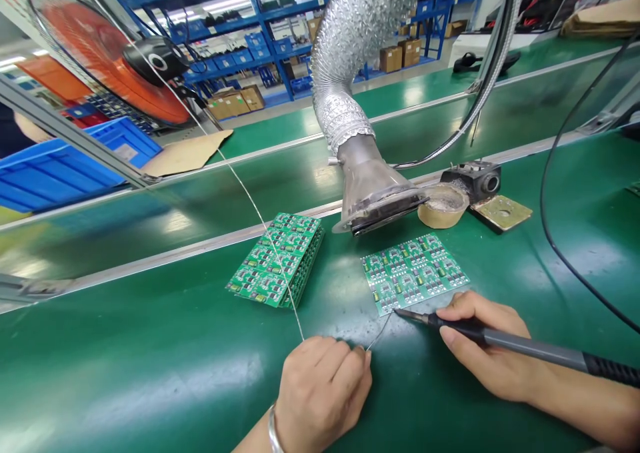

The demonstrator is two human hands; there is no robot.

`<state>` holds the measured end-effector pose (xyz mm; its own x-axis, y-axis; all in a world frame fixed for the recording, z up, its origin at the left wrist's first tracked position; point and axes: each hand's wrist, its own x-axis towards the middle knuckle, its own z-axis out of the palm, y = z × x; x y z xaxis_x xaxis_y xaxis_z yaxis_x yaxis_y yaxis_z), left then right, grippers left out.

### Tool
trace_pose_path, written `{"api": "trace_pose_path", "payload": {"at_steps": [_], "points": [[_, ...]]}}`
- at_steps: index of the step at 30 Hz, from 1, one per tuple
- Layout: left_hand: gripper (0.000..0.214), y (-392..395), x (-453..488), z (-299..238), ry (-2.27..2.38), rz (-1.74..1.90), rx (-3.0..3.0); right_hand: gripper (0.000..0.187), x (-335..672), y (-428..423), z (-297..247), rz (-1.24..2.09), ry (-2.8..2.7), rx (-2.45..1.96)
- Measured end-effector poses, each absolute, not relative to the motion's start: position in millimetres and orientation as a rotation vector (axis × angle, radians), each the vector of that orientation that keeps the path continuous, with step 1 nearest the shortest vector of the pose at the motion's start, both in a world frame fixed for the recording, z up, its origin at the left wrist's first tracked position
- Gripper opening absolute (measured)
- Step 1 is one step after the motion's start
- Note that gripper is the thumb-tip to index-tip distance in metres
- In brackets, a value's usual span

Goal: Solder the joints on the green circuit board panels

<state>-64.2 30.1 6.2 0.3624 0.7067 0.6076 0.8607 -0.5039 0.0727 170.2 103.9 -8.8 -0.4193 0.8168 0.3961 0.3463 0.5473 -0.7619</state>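
Observation:
My right hand (pixel 487 346) is closed round a grey soldering iron (pixel 525 348), held like a pen. Its tip touches the near left corner of a green circuit board panel (pixel 415 272) lying flat on the green belt. My left hand (pixel 320 386) is closed, pinching a thin solder wire (pixel 379 334). The wire's free end reaches up to the iron's tip at that corner. A longer run of the same wire rises from the left hand toward the upper left.
A stack of green circuit boards (pixel 277 260) lies left of the panel. A silver fume hose with a metal nozzle (pixel 373 190) hangs just behind it. Behind right sit a sponge pot (pixel 443 205) and an iron stand (pixel 475 178). A black cable (pixel 560 253) curves at right.

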Motion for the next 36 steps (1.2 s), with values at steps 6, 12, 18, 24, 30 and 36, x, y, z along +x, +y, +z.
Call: {"api": "trace_pose_path", "payload": {"at_steps": [6, 12, 18, 24, 30, 36], "points": [[0.026, 34, -63, 5, -1.379, -0.838, -2.375, 0.004, 170, 103, -9, 0.775, -2.008, -0.954], [0.020, 35, -63, 6, -1.365, -0.845, -2.376, 0.005, 172, 102, -9, 0.796, -1.986, -0.945], [0.018, 33, -63, 6, -1.360, -0.855, -2.376, 0.004, 171, 105, -10, 0.790, -1.977, -0.960], [0.016, 33, -64, 4, -1.370, -0.841, -2.389, 0.004, 168, 105, -6, 0.783, -2.005, -0.962], [0.016, 34, -62, 6, -1.369, -0.852, -2.385, 0.005, 167, 103, -6, 0.788, -1.996, -0.916], [0.011, 33, -62, 4, -1.368, -0.833, -2.398, 0.003, 181, 108, -13, 0.768, -1.927, -0.934]]}}
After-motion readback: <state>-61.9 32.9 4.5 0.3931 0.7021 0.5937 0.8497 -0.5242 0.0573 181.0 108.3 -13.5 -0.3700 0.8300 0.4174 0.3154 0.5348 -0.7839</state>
